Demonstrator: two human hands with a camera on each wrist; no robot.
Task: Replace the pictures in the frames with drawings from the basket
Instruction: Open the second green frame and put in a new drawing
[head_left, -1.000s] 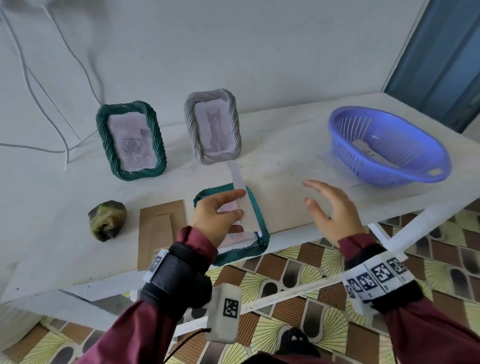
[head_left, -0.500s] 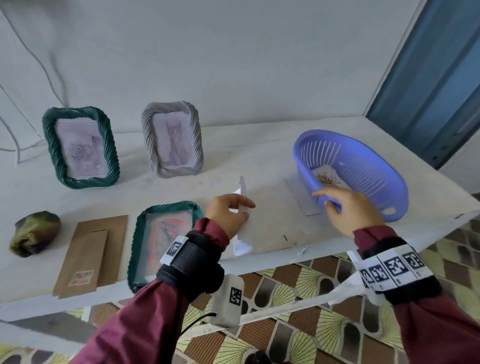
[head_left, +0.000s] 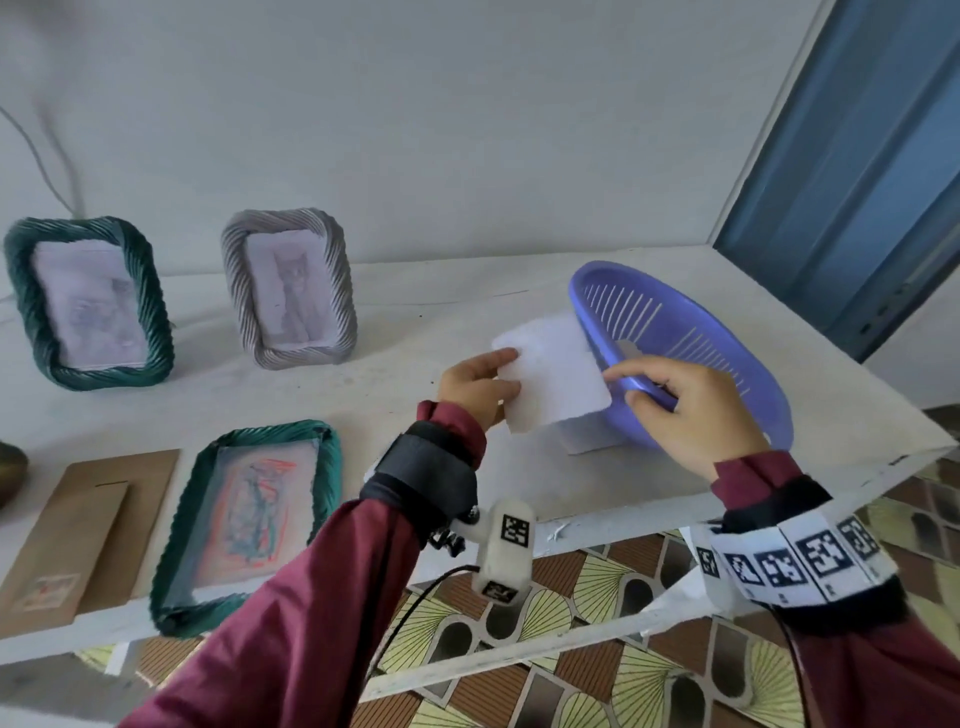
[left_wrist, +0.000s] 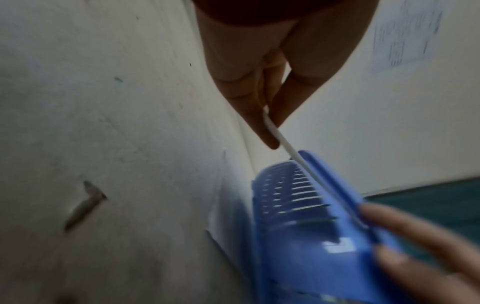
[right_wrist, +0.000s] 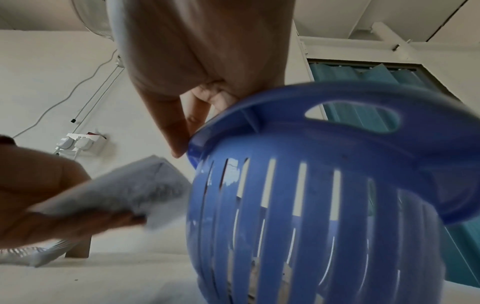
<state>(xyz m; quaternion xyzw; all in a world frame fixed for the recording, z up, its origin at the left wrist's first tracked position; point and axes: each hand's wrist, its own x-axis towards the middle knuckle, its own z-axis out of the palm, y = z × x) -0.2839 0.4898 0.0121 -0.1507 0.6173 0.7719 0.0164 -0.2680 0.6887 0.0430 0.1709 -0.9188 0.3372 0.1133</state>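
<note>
Your left hand pinching a white sheet held above the table, beside the basket, your right hand gripping the basket's tilted near rim, open frame lying flat at the table's front edge, two frames standing behind.

White paper sheet held in air, touching near rim of tilted purple slotted basket. Teal frame flat on table, colored picture inside. Teal frame and grey frame upright by the wall.
</note>
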